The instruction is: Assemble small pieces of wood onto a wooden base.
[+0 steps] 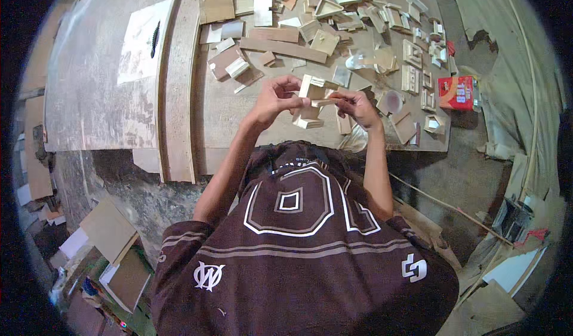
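Above the near edge of the workbench (239,134), I hold a small pale wooden piece (310,88) made of several joined parts. My left hand (276,100) grips its left side, with the thumb pressed on the front and the fingers behind. At its right side, my right hand (356,106) pinches a thin wooden strip (325,102) that meets the piece. Whether the strip is fixed to the piece I cannot tell. The right fingertips are partly hidden behind one another.
Wooden offcuts (283,48) lie scattered over the bench's far side. Small wooden frames (412,58) line its right part, near a round container (391,102). A red can (458,93) stands beyond the right edge. Long boards (179,85) cross the bench on the left.
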{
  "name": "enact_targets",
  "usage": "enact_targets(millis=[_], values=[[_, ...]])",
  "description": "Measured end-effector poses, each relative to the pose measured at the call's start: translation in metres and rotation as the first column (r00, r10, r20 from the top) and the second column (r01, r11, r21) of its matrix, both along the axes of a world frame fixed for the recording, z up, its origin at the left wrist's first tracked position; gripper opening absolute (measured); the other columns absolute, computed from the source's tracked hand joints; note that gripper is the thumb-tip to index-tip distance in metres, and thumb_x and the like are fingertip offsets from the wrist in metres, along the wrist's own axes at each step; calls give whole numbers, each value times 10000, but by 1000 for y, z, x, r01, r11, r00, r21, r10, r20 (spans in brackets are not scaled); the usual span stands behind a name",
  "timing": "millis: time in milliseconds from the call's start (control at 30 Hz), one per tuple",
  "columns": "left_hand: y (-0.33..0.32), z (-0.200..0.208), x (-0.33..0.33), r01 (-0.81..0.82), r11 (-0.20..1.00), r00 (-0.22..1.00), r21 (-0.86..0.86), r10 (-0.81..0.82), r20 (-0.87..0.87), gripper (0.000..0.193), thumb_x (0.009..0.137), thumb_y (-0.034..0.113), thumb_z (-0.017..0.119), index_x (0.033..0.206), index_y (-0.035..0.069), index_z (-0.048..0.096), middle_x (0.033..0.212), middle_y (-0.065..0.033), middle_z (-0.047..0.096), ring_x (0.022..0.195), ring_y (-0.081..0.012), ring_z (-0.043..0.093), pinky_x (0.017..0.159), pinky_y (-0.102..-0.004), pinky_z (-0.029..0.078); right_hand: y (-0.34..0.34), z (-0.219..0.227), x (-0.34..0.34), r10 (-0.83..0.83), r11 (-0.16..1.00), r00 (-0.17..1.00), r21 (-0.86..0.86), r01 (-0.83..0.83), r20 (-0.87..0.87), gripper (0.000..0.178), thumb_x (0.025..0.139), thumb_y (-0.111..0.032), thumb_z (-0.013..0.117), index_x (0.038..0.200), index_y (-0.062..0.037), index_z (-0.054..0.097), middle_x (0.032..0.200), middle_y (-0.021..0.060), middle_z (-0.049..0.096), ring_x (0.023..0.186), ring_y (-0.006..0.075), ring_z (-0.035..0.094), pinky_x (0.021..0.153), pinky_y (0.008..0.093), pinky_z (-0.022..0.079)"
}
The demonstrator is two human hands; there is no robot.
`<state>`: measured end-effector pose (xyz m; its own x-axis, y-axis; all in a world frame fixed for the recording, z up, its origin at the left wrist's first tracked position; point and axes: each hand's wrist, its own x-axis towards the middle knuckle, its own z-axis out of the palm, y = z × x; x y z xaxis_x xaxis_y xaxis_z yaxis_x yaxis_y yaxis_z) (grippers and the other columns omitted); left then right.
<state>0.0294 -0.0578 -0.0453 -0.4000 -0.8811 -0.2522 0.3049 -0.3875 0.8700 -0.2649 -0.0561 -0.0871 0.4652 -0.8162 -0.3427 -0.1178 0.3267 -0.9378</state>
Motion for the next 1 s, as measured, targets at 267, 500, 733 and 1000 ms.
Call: enact_targets(millis=[267, 500, 733, 1000], values=[[5, -25, -4, 81, 988, 924, 134, -24, -381, 299, 810, 93, 780, 1054, 74, 607, 1023, -24, 672, 897, -111, 625, 758, -257, 510, 11, 4, 10, -72, 997, 997, -27, 73, 20, 364, 929, -299, 718, 1144, -5, 703, 789, -16, 619, 658, 68, 551, 596, 253, 474], [6, -21, -9, 128, 981, 892, 143, -51, -448, 478, 775, 93, 804, 1195, 63, 578, 1189, -72, 642, 1054, -177, 624, 940, -343, 521, 9, 7, 7, -53, 999, 999, 15, 52, 12, 401, 918, -345, 726, 1131, -6, 701, 797, -20, 610, 669, 76, 552, 605, 253, 474], [4, -7, -14, 160, 979, 873, 127, -80, -481, 501, 765, 75, 807, 1206, 62, 569, 1186, -64, 639, 1046, -171, 626, 923, -333, 524, 2, 17, 7, -26, 997, 994, 79, 18, 105, 395, 906, -355, 743, 1142, -39, 707, 896, -24, 654, 717, 57, 558, 643, 243, 487], [5, 0, -14, 145, 984, 888, 100, -85, -452, 492, 766, 79, 812, 1193, 67, 569, 1143, -48, 653, 949, -128, 634, 765, -244, 521, 1, 25, 9, -35, 996, 998, 81, 31, 52, 380, 907, -317, 747, 1159, -37, 703, 894, -33, 661, 717, 47, 555, 655, 238, 495]])
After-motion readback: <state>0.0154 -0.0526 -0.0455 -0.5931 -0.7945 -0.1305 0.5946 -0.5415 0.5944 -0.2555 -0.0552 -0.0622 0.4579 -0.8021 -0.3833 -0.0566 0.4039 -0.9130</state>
